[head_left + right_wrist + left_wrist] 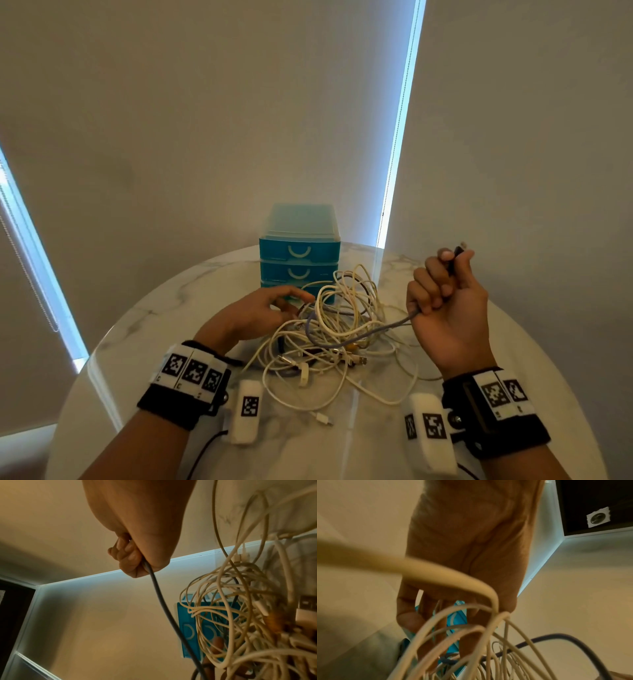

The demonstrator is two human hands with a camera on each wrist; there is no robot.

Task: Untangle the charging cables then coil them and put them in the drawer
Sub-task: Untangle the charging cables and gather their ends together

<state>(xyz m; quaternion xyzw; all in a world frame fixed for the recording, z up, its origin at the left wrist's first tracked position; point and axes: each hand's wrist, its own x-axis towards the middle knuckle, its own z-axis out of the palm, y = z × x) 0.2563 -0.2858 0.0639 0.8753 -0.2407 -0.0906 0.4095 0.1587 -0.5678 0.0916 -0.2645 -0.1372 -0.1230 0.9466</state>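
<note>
A tangled heap of white cables (337,337) lies on the round marble table (144,329), in front of a small teal drawer unit (299,246). My right hand (445,291) is raised to the right of the heap, fist curled round a grey cable (383,329) whose dark plug end sticks up past my thumb. The grey cable (159,595) runs taut from my fist down into the heap. My left hand (270,308) reaches into the heap's left side with its fingers (407,618) spread among the white loops (453,635). What the fingertips touch is hidden.
The drawer unit has three drawers, all closed, with the lowest partly hidden behind the cables. Loose white plug ends (323,418) trail toward the table's near edge. A wall with window blinds stands behind the table.
</note>
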